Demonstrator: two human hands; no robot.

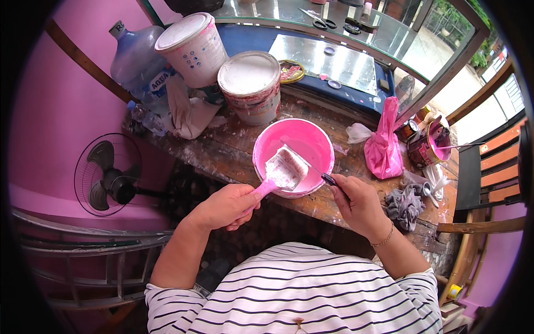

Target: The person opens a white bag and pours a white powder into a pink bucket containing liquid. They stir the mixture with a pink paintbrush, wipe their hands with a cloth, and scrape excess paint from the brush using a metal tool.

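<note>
My left hand (229, 205) is closed around the pink handle of a square, paint-smeared scoop (282, 171). Whitish and pink residue coats the scoop's inside. It is held tilted above a pink bucket (324, 136) with pink paint on its inner walls. In my right hand (360, 205) is a slim tool (329, 179) with a dark handle; its thin metal end reaches toward the scoop's edge. The tool's exact kind cannot be told. The bucket stands near the front edge of a worn, paint-spotted wooden table (214, 158).
Two white paint pails (250, 78) and a large blue water bottle (136, 58) stand back left. A pink plastic bag (385, 145), a paint can (425, 147) and a grey rag (405, 206) sit at right. A fan (108, 175) and ladder (94, 245) flank my left side.
</note>
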